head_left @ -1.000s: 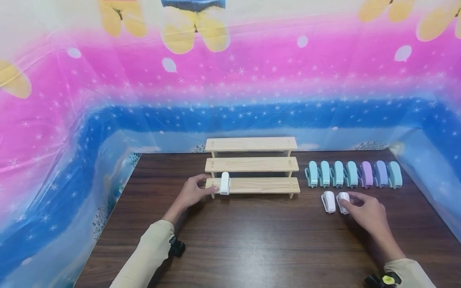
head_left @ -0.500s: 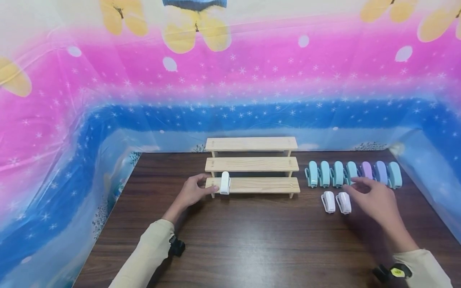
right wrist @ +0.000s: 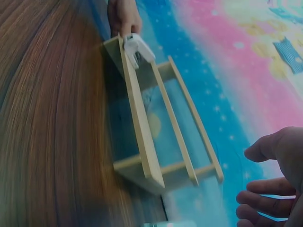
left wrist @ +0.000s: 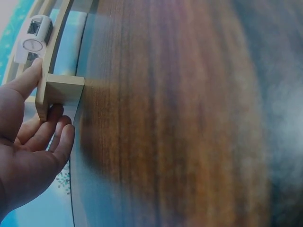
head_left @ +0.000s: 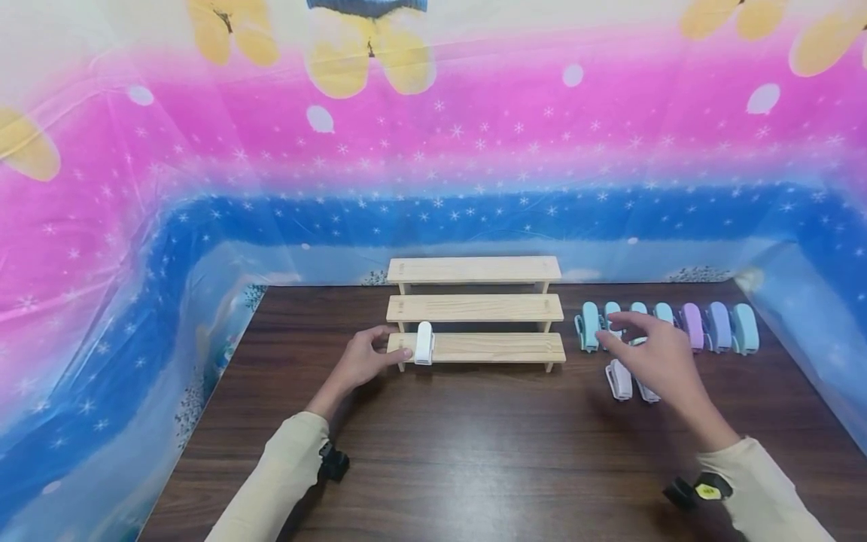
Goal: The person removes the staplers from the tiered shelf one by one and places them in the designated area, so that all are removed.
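Note:
My left hand (head_left: 362,361) grips the left end of the lowest step of a three-step wooden stand (head_left: 501,348). In the left wrist view its thumb lies at the plank's upper edge, beside a white mini stapler (left wrist: 40,30), and its fingers curl below. That stapler sits upright on the lowest step. My right hand (head_left: 660,357) hovers at the right, thumb and fingers apart with nothing between them. Beneath it are a white stapler (head_left: 619,379), a second white stapler (head_left: 648,391), partly hidden, and a row of teal staplers (head_left: 590,327).
Farther right in the row stand a pink-purple stapler (head_left: 692,328), a lavender stapler (head_left: 719,327) and another teal stapler (head_left: 746,329). The dark wooden table (head_left: 474,452) ends at a patterned cloth backdrop (head_left: 474,218) close behind the stand.
My right hand has let go of the rightmost white stapler, risen away from it, then swung left over the teal row. My left hand and the stand have stayed put.

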A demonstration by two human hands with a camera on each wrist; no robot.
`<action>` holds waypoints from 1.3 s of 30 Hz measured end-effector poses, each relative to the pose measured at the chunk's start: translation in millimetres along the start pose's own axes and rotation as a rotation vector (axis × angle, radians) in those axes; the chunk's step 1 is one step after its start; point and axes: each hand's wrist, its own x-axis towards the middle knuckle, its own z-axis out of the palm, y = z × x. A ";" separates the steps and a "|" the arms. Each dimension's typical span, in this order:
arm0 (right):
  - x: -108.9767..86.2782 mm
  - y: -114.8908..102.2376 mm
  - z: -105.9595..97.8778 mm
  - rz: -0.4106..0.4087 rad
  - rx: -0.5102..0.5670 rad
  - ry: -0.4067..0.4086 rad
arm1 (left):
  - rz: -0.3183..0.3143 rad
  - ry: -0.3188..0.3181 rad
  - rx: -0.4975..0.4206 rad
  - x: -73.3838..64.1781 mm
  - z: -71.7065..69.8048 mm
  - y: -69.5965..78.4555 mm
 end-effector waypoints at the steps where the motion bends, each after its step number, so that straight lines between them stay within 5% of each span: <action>1: 1.3 -3.9 3.6 -0.012 0.004 -0.001 | -0.001 0.001 0.000 0.1 -0.2 -0.3; 11: 10.8 -41.6 44.1 -0.118 0.104 -0.044 | -0.007 -0.008 -0.009 -0.4 0.2 -0.8; 18: 14.7 -65.5 74.2 -0.121 0.156 -0.124 | 0.001 -0.002 -0.014 0.0 -0.7 -0.7; 39: 24.6 -121.6 160.5 -0.180 0.298 -0.175 | -0.007 0.006 -0.013 -0.7 0.5 -1.6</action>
